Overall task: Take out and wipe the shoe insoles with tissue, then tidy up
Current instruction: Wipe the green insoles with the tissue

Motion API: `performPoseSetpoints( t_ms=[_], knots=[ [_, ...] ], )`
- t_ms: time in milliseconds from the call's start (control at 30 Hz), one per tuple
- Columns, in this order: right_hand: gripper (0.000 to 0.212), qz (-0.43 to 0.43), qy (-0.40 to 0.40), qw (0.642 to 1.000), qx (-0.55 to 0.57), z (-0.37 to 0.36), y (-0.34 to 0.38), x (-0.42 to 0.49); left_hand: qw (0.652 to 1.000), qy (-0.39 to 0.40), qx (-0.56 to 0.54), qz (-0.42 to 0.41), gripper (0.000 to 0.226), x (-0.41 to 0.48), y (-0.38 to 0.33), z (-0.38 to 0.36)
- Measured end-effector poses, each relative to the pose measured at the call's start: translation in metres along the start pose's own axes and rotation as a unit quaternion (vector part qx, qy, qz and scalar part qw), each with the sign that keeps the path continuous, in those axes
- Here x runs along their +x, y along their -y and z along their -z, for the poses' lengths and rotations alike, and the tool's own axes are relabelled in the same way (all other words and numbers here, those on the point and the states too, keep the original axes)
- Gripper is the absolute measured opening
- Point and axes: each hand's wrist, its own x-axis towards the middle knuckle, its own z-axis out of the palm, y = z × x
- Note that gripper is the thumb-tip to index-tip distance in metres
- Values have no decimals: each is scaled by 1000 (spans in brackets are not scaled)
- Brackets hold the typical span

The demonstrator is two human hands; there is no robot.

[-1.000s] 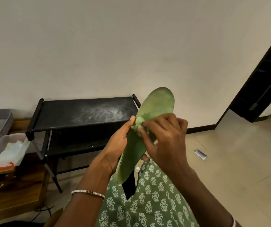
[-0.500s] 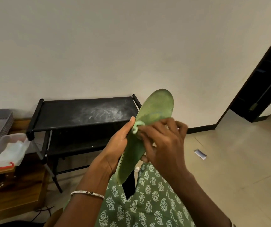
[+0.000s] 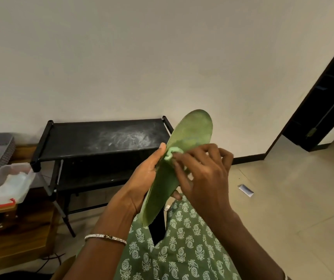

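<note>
My left hand (image 3: 142, 178) grips the green insole (image 3: 182, 154) upright by its edge; right hand (image 3: 204, 178) pinches a tissue wad (image 3: 172, 152) (green-tinted) against it.

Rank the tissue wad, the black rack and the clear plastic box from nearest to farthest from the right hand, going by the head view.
1. The tissue wad: pinched in the fingertips of the right hand, against the insole.
2. The black rack: behind and to the left, by the wall.
3. The clear plastic box: far left, past the rack's left end.
</note>
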Motion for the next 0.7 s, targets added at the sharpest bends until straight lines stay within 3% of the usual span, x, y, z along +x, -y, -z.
performPoseSetpoints(
  t_ms=[167, 300, 433, 633, 700],
  knots=[
    [11, -77, -33, 996, -15, -2, -14, 17, 998, -12, 59, -19, 52, 0, 1, -4],
    [9, -9, -16, 999, 36, -2, 11, -1, 999, -37, 12, -21, 53, 1, -1, -2],
    [11, 25, -5, 1000, 7, 0, 13, -3, 999, -28, -11, -12, 55, 0, -1, 2],
    [11, -76, -38, 996, -27, -3, -21, 24, 997, -19, 66, -32, 50, 1, 0, 0],
    [10, -72, -42, 996, -17, -4, -16, 20, 997, -15, 63, -29, 50, 0, 0, -3]
  ],
)
